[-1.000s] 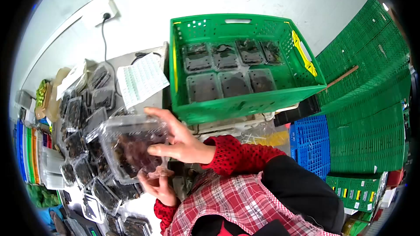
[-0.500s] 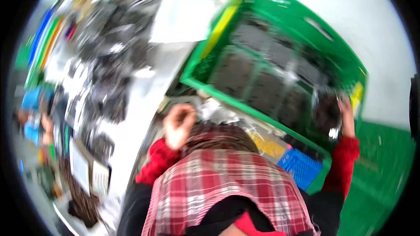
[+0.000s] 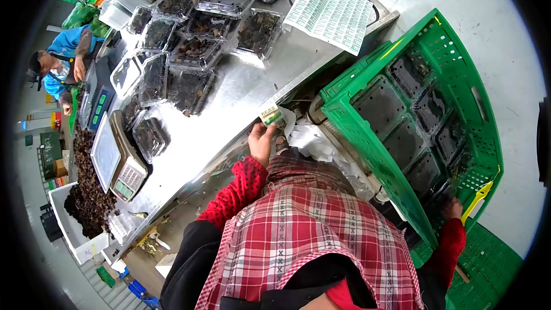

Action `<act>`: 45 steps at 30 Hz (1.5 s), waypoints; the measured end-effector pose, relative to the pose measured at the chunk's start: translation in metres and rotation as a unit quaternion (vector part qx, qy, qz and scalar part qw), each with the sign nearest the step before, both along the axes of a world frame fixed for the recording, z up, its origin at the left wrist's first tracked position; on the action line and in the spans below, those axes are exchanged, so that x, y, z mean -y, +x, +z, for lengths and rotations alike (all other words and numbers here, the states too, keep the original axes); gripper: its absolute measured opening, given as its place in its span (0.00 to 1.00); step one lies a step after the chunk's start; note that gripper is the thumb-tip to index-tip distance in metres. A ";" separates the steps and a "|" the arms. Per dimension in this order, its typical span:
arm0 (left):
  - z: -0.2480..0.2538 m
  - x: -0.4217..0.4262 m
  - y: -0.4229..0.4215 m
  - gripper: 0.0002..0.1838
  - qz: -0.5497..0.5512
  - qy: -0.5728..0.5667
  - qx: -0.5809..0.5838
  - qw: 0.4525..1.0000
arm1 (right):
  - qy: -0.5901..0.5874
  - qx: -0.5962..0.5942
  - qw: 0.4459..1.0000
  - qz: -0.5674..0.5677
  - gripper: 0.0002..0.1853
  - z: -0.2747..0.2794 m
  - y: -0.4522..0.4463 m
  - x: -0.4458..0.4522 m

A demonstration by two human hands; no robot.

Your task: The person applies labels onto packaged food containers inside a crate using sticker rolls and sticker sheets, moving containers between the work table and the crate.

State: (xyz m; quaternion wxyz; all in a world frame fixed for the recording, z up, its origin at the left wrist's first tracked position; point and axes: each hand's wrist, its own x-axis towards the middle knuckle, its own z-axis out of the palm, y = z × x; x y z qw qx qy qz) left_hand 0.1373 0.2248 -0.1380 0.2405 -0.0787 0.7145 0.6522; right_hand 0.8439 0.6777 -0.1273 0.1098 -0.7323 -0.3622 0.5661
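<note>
My left hand [image 3: 262, 142] is at the metal table's front edge, its fingers closed on a small green and yellow label roll [image 3: 272, 116]. Inside the near right end of the green crate [image 3: 376, 163] is my right hand [image 3: 452, 209], its fingers against a clear plastic box [image 3: 437, 195] of dark contents. The fingertips there are partly hidden. Two rows of similar clear boxes [image 3: 379, 107] with dark contents lie on the crate floor. A sheet of printed labels [image 3: 329, 14] lies on the table near the crate.
Several filled clear boxes [image 3: 196, 50] crowd the metal table [image 3: 229, 106]. A scale [image 3: 127, 166] stands at its left, beside a white bin [image 3: 80, 241] and a dark heap [image 3: 92, 189]. A co-worker [image 3: 62, 66] in blue is at the upper left. Green crates [image 3: 488, 270] are at lower right.
The clear box that both hands held a second ago has gone into the crate with my right hand. My left hand has moved away and taken hold of the label roll. The view has turned.
</note>
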 end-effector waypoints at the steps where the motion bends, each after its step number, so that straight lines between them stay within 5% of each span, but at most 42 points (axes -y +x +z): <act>1: 0.001 0.007 0.000 0.12 -0.043 0.015 0.047 0.998 | 0.004 0.041 0.999 0.003 0.17 0.019 -0.031 0.017; 3: -0.005 0.007 -0.004 0.13 -0.057 0.020 0.089 0.994 | 0.007 0.124 0.992 0.006 0.18 0.075 -0.123 0.061; 5: -0.002 0.001 -0.006 0.15 0.001 0.137 0.138 0.981 | -0.015 0.116 0.992 0.052 0.20 0.016 -0.053 0.027; 6: -0.007 0.001 -0.009 0.17 -0.006 0.121 0.119 0.985 | 0.159 0.244 0.848 0.443 0.22 0.005 -0.043 0.023; 7: -0.008 0.001 -0.012 0.17 -0.046 -0.047 0.035 0.997 | 0.290 0.328 0.521 0.733 0.24 0.011 -0.029 0.029; 8: -0.046 0.026 -0.024 0.18 -0.234 -0.220 -0.299 0.899 | 0.230 0.380 0.602 0.663 0.27 0.047 -0.091 0.064; 9: -0.056 0.037 -0.030 0.17 -0.289 -0.246 -0.424 0.822 | 0.190 0.334 0.696 0.606 0.30 0.048 -0.100 0.059; 10: -0.031 0.021 -0.028 0.18 -0.247 -0.069 -0.136 0.957 | 0.122 0.237 0.843 0.468 0.32 0.051 -0.100 0.061; 11: -0.004 0.006 -0.024 0.19 -0.061 0.081 0.138 0.985 | 0.022 0.104 0.973 0.204 0.35 0.060 -0.118 0.070; 12: -0.004 0.007 -0.023 0.20 -0.062 0.152 0.146 0.976 | -0.002 0.038 0.997 0.065 0.38 0.065 -0.132 0.078; 13: -0.001 0.004 -0.025 0.21 -0.071 0.097 0.144 0.982 | -0.029 0.061 0.997 0.028 0.46 0.092 -0.171 0.089; 15: -0.014 0.011 -0.038 0.18 -0.108 0.109 0.140 0.978 | 0.026 0.066 0.997 0.034 0.38 0.088 -0.172 0.092; 17: 0.021 0.001 -0.035 0.20 -0.079 0.134 0.151 0.976 | -0.021 0.030 0.998 0.060 0.38 0.076 -0.147 0.077; 19: 0.088 -0.012 -0.006 0.18 -0.185 0.075 0.015 0.980 | -0.061 -0.011 0.994 0.088 0.37 0.069 -0.126 0.060; 21: 0.101 -0.015 0.020 0.16 -0.185 0.078 -0.010 0.980 | -0.047 0.048 0.998 -0.011 0.36 0.065 -0.105 0.069; 22: 0.106 -0.018 0.031 0.14 -0.218 0.091 -0.060 0.970 | -0.047 0.167 0.980 0.098 0.33 0.067 -0.106 0.061; 27: 0.149 -0.056 0.061 0.09 -0.229 0.082 -0.151 0.958 | 0.015 0.281 0.938 0.202 0.29 0.095 -0.136 0.073; 29: 0.171 -0.064 0.063 0.08 -0.272 0.049 -0.249 0.928 | 0.274 0.412 0.733 0.466 0.24 0.089 -0.154 0.064; 31: 0.205 -0.082 0.063 0.08 -0.343 0.033 -0.313 0.885 | 0.405 0.319 0.790 0.332 0.19 0.153 -0.265 0.074; 32: 0.210 -0.086 0.058 0.10 -0.411 0.025 -0.324 0.852 | 0.405 0.098 0.847 0.329 0.19 0.182 -0.317 0.083; 33: 0.216 -0.094 0.060 0.09 -0.432 0.030 -0.325 0.840 | 0.426 -0.074 0.820 0.375 0.20 0.216 -0.372 0.103; 35: 0.218 -0.115 0.073 0.04 -0.409 0.116 -0.355 0.833 | 0.509 -0.207 0.660 0.512 0.26 0.259 -0.453 0.143; 37: 0.224 -0.117 0.071 0.06 -0.450 0.113 -0.431 0.774 | 0.464 -0.332 0.631 0.526 0.22 0.247 -0.487 0.167; 40: 0.235 -0.105 0.071 0.10 -0.414 0.065 -0.479 0.772 | 0.503 -0.369 0.593 0.509 0.11 0.243 -0.496 0.187; 42: 0.243 -0.105 0.070 0.13 -0.334 0.046 -0.653 0.678 | 0.569 -0.330 0.562 0.501 0.11 0.235 -0.493 0.198; 45: 0.217 -0.084 0.073 0.14 -0.466 0.130 -0.282 0.828 | 0.628 -0.264 0.510 0.524 0.11 0.238 -0.491 0.195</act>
